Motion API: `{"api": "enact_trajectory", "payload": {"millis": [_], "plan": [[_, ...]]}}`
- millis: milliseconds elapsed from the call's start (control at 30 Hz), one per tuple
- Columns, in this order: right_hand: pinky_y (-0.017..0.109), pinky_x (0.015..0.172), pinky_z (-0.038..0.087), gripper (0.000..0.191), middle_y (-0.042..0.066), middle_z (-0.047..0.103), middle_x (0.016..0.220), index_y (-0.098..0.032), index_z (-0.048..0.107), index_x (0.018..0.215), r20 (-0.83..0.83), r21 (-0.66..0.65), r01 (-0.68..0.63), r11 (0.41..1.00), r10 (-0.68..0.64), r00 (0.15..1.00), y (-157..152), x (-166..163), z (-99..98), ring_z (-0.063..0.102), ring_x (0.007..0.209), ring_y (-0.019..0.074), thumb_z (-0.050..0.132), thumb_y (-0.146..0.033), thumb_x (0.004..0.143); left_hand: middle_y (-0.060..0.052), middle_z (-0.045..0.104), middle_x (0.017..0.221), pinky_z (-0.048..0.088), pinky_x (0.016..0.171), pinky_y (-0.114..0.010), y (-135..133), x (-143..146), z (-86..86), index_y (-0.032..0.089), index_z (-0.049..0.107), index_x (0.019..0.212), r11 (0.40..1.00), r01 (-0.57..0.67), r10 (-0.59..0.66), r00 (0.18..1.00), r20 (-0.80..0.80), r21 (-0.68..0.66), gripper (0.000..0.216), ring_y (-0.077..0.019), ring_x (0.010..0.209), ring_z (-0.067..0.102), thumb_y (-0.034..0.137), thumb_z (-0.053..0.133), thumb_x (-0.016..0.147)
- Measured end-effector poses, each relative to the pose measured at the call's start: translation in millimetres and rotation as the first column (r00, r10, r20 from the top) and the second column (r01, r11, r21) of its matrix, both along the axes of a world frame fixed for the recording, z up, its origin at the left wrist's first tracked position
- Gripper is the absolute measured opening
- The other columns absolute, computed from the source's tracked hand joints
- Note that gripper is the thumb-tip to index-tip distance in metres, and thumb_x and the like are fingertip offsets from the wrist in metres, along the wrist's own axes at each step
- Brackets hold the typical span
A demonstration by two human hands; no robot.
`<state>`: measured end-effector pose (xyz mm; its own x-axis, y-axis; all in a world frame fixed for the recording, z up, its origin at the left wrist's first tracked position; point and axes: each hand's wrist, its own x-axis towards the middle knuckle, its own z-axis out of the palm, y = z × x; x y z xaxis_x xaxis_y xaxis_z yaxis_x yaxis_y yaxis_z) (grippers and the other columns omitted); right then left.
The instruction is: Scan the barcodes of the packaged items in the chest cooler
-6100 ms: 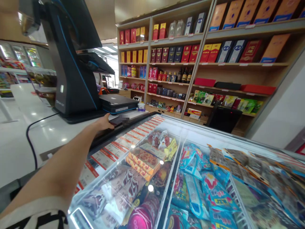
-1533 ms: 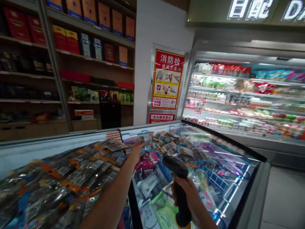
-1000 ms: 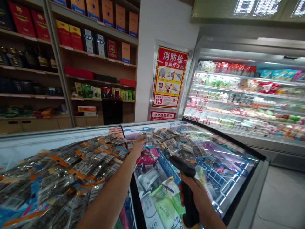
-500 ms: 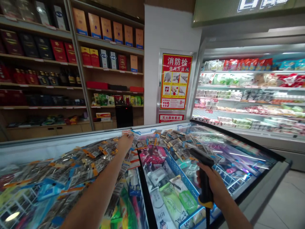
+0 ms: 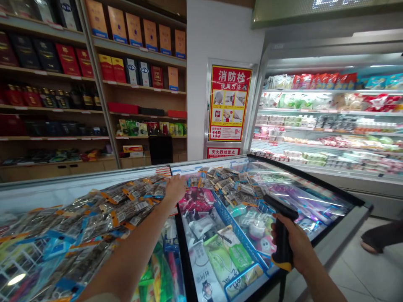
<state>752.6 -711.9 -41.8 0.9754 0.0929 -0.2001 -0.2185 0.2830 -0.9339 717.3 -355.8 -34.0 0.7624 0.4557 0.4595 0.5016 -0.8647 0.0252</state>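
The right hand (image 5: 296, 243) is wrapped round the grip of a handheld scanner (image 5: 284, 247), held in the air to the right of the freezer's black divider bar (image 5: 184, 247). The left hand (image 5: 175, 188) reaches to the far end of that bar, fingers stretched forward and close together; whether it grips anything, I cannot tell.

Left of the bar, clear packets with orange and blue strips (image 5: 126, 205) lie in an overlapping heap. Just right of it sit pink packets (image 5: 197, 199) and, nearer, a green bag (image 5: 218, 256), alongside the wall of a blue basket (image 5: 234, 224). Farther right, the grey rim of the freezer (image 5: 333, 243) slants away above a tiled floor (image 5: 355, 256), where a person's leg in dark cloth (image 5: 384, 235) shows.

Past the bar's far end and to its left stands wooden shelving (image 5: 147, 100) with boxes and bottles; beyond it and to its right hang a red and yellow poster (image 5: 229, 102) and, farther right, a lit refrigerated display (image 5: 378, 193).

The scanner is black, its head angled up and leftward toward the bar, with a yellow band low on the handle and a dark cable (image 5: 282, 289) hanging beneath.
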Motion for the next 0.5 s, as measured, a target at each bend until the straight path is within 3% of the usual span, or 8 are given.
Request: {"api": "enact_trajectory", "payload": {"millis": [100, 200, 300, 433, 500], "plan": [[0.021, 0.034, 0.041, 0.033, -0.002, 0.058, 0.048, -0.015, 0.055, 0.079, -0.006, 0.002, 0.016, 1.0, -0.016, 1.0, -7, 0, -1.1, 0.048, 0.038, 0.0105, 0.069, -0.036, 0.057, -0.016, 0.056, 0.108, 0.026, 0.093, -0.046, -12, 28, -17.2, 0.014, 0.057, 0.104, 0.995, 0.002, -0.018, 0.989, -0.148, -0.103, 0.033, -0.0288, 0.106, 0.047, 0.024, 0.043, 0.076], [0.021, 0.034, 0.041, 0.034, -0.003, 0.056, 0.046, -0.015, 0.055, 0.08, 0.004, -0.003, 0.017, 1.0, -0.017, 1.0, -10, 0, -0.7, 0.048, 0.038, 0.0103, 0.068, -0.037, 0.058, -0.017, 0.061, 0.098, 0.03, 0.089, -0.046, -19, 40, -23.0, 0.012, 0.062, 0.089, 0.987, 0.037, -0.071, 0.973, -0.22, -0.154, 0.03, -0.0289, 0.099, 0.053, 0.023, 0.037, 0.079], [0.02, 0.033, 0.039, 0.034, -0.003, 0.056, 0.047, -0.015, 0.054, 0.08, 0.019, -0.003, 0.001, 1.0, -0.001, 1.0, -5, 0, -0.1, 0.047, 0.038, 0.0097, 0.067, -0.038, 0.059, -0.014, 0.062, 0.095, 0.036, 0.085, -0.041, -21, 42, -22.0, 0.014, 0.06, 0.092, 0.982, 0.072, -0.096, 0.986, -0.138, -0.173, 0.028, -0.0261, 0.098, 0.054, 0.02, 0.036, 0.079], [0.02, 0.033, 0.038, 0.034, -0.003, 0.056, 0.048, -0.015, 0.053, 0.081, 0.047, -0.03, -0.04, 0.999, 0.041, 0.998, 9, 0, 0.8, 0.047, 0.038, 0.0099, 0.065, -0.039, 0.061, -0.019, 0.058, 0.102, 0.041, 0.078, -0.038, -18, 43, -25.8, 0.011, 0.054, 0.1, 0.94, -0.087, 0.064, 0.995, -0.08, -0.33, 0.036, -0.0299, 0.101, 0.052, 0.034, 0.046, 0.075], [0.02, 0.032, 0.037, 0.032, -0.003, 0.056, 0.047, -0.015, 0.053, 0.079, 0.056, -0.054, -0.065, 0.996, 0.068, 0.996, 14, -1, 1.8, 0.046, 0.037, 0.0098, 0.064, -0.04, 0.062, -0.017, 0.06, 0.101, 0.041, 0.077, -0.036, -16, 45, -29.3, 0.011, 0.054, 0.1, 0.904, -0.024, -0.015, 0.996, -0.088, -0.428, 0.037, -0.0286, 0.097, 0.054, 0.033, 0.05, 0.072]]}}
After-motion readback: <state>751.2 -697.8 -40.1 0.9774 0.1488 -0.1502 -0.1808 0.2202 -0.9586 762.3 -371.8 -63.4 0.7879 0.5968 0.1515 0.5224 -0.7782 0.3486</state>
